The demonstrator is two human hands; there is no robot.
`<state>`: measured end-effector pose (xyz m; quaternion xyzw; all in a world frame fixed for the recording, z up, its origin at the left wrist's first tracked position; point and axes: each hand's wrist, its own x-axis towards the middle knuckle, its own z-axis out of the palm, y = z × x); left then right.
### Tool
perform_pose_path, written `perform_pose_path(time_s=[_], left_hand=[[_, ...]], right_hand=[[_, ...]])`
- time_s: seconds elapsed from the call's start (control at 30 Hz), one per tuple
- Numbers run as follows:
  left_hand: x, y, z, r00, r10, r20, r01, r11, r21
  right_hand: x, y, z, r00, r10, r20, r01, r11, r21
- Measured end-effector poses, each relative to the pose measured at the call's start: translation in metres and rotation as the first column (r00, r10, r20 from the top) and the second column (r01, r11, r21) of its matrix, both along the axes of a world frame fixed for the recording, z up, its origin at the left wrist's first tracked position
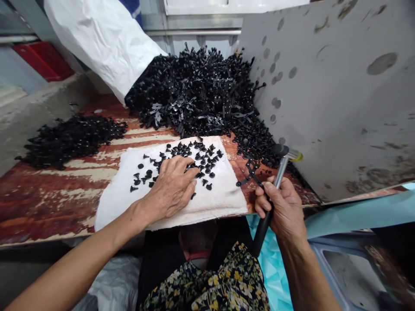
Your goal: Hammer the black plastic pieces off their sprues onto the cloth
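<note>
On a white cloth (129, 216) lie many small black plastic pieces (207, 163) with round heads and short stems. My left hand (173, 185) rests palm down among them, fingers curled and drawn together. Its fingertips are partly hidden, so whatever they hold does not show. To the right of the cloth, my right hand (285, 207) is closed around a hammer (281, 169) with a silver shaft, black grip and a dark head with a yellow end. A black branched plastic strip (250, 175) reaches the same hand's fingertips; I cannot tell if it is gripped.
A large heap of black plastic parts (197, 90) spills from a white sack (103, 43) at the back. A smaller dark pile (71, 138) lies left on the worn red table (32, 203). A spotted grey board (340, 108) stands at the right.
</note>
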<state>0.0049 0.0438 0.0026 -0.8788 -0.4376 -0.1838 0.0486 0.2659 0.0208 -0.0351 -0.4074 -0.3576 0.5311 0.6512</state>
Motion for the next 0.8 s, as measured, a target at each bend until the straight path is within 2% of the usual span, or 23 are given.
perform_pose_path(time_s=[0.1, 0.27, 0.5, 0.8], left_hand=[[0.003, 0.004, -0.001, 1.0, -0.007, 0.005, 0.007, 1.0, -0.027], [0.002, -0.004, -0.002, 0.997, -0.052, 0.059, 0.055, 0.997, -0.058], [0.0, -0.01, -0.002, 0.99, -0.032, 0.137, 0.047, 0.993, -0.106], [0.006, -0.003, 0.0, 0.999, -0.05, 0.012, 0.05, 0.998, -0.038]], right_hand=[[0.0, -0.001, 0.0, 1.0, 0.01, -0.002, -0.01, 1.0, -0.006], [0.0, -0.002, 0.0, 1.0, 0.008, -0.023, -0.008, 1.0, -0.019], [0.002, -0.001, -0.001, 1.0, 0.018, -0.007, -0.018, 1.0, -0.019], [0.002, -0.001, -0.001, 1.0, 0.014, -0.002, -0.014, 1.0, -0.011]])
